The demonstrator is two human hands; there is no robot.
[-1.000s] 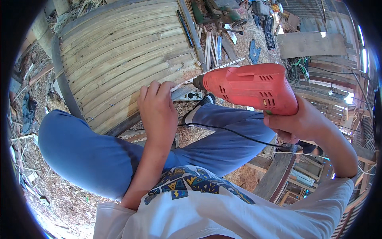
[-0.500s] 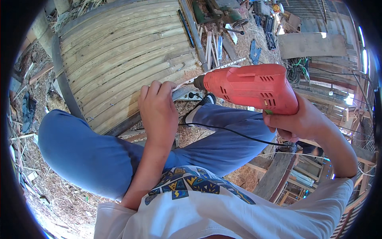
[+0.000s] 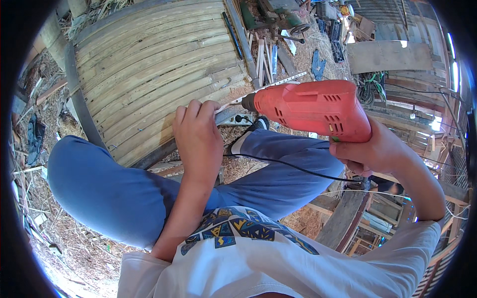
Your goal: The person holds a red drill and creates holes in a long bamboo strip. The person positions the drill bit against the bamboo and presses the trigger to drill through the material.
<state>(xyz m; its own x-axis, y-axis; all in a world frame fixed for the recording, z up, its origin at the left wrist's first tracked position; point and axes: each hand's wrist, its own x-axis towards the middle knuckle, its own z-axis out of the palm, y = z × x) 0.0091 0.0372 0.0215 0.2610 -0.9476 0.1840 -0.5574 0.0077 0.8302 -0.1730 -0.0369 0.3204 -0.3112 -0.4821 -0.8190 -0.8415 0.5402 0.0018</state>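
Observation:
My right hand [image 3: 372,149] grips a red corded power drill [image 3: 313,107] by its handle, with the drill held level and its black chuck [image 3: 248,102] facing left. My left hand [image 3: 198,131] is closed, its fingers pinching a thin pale stick [image 3: 227,105] that runs up to the chuck. Whether the stick sits in the chuck or only meets a bit there is too small to tell. Beyond the drill, a narrow white strip with dark holes [image 3: 293,77] slants along the bench corner, partly hidden behind the drill.
A slatted wooden bench [image 3: 159,64] fills the far left, with a dark pen-like rod [image 3: 232,36] on it. The black cord [image 3: 293,166] crosses over my legs. Under the bench edge lies a power strip [image 3: 231,120] with a plug. Wood offcuts [image 3: 262,59] and shavings litter the ground.

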